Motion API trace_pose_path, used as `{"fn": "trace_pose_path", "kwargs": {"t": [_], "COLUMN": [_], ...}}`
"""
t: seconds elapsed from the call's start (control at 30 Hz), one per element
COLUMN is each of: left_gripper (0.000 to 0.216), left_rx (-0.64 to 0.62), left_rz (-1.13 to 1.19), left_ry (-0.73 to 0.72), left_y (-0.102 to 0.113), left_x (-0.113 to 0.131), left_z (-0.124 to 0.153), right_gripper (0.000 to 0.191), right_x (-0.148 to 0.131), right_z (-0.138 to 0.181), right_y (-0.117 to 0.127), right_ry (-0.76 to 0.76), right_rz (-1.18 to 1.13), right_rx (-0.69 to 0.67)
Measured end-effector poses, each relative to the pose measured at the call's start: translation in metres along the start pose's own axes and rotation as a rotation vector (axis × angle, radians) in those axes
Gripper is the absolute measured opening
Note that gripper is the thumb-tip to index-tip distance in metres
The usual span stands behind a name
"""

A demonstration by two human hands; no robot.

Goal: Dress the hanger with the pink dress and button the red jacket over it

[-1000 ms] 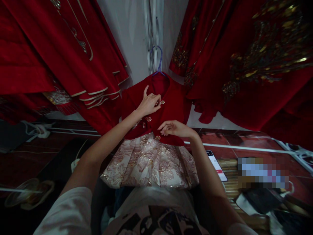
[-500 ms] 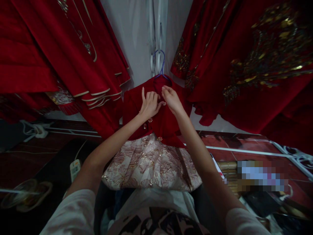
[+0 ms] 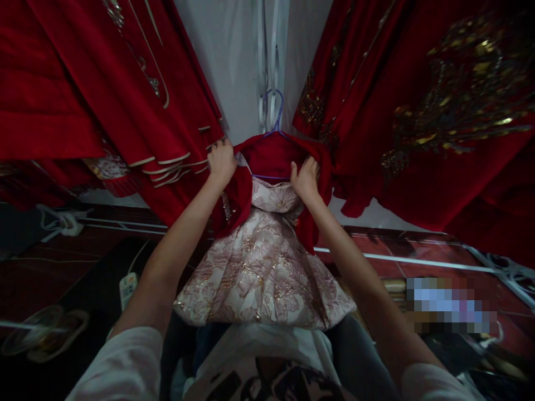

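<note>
A short red jacket (image 3: 238, 195) hangs on a blue hanger (image 3: 279, 108) in front of me, its front spread apart. Under it shows a pale pink and gold floral dress (image 3: 267, 267) with a pleated skirt reaching down to my lap. My left hand (image 3: 222, 161) is closed on the jacket's left-hand front edge near the shoulder. On the other side, my right hand (image 3: 306, 177) grips the opposite edge, its fingers partly hidden behind the cloth. The hanger's lower bar crosses above the dress's top edge.
Red garments with pale trim (image 3: 167, 111) hang at left, and red ones with gold sequins (image 3: 451, 100) at right. A white metal rail (image 3: 409, 260) runs low behind the dress. A white power strip (image 3: 127, 289) and a clear plastic cup (image 3: 35, 328) sit at lower left.
Both hands have moved apart from the jacket's closed front to its two sides. The jacket has opened, uncovering its red inside and the dress's upper part.
</note>
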State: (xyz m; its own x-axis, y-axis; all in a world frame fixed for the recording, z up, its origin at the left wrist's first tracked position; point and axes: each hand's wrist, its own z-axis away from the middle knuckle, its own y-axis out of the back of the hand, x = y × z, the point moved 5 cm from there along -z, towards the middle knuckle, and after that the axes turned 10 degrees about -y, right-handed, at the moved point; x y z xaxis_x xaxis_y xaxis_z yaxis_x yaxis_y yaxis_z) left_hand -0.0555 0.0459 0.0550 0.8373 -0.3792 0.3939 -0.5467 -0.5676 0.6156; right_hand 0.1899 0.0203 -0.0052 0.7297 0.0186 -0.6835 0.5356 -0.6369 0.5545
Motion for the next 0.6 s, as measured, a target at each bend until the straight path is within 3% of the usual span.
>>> {"fn": "trace_pose_path", "kwargs": {"t": [0.07, 0.17, 0.27, 0.43, 0.5, 0.6], "left_gripper": [0.037, 0.039, 0.036, 0.018, 0.024, 0.025], "left_rx": [-0.038, 0.015, 0.034, -0.21, -0.316, -0.31], "left_rz": [-0.066, -0.064, 0.02, 0.283, 0.422, 0.595], "left_ry": [-0.017, -0.06, -0.035, -0.043, 0.019, 0.179], "left_y": [0.01, 0.02, 0.017, 0.001, 0.001, 0.015], "left_x": [-0.004, -0.009, -0.026, -0.049, -0.051, -0.057], "left_z": [-0.006, -0.004, 0.006, 0.012, 0.011, 0.005], "right_gripper": [0.051, 0.051, 0.054, 0.053, 0.052, 0.053], "right_x": [0.008, 0.015, 0.023, 0.037, 0.039, 0.038], "right_z": [-0.011, -0.026, -0.037, -0.049, -0.053, -0.059], "right_y": [0.01, 0.021, 0.023, 0.018, 0.018, 0.022], "right_ry": [0.038, 0.066, 0.074, 0.097, 0.125, 0.16], "right_rz": [0.015, 0.06, 0.114, 0.184, 0.183, 0.177], "right_rx": [0.039, 0.086, 0.095, 0.061, 0.051, 0.058]}}
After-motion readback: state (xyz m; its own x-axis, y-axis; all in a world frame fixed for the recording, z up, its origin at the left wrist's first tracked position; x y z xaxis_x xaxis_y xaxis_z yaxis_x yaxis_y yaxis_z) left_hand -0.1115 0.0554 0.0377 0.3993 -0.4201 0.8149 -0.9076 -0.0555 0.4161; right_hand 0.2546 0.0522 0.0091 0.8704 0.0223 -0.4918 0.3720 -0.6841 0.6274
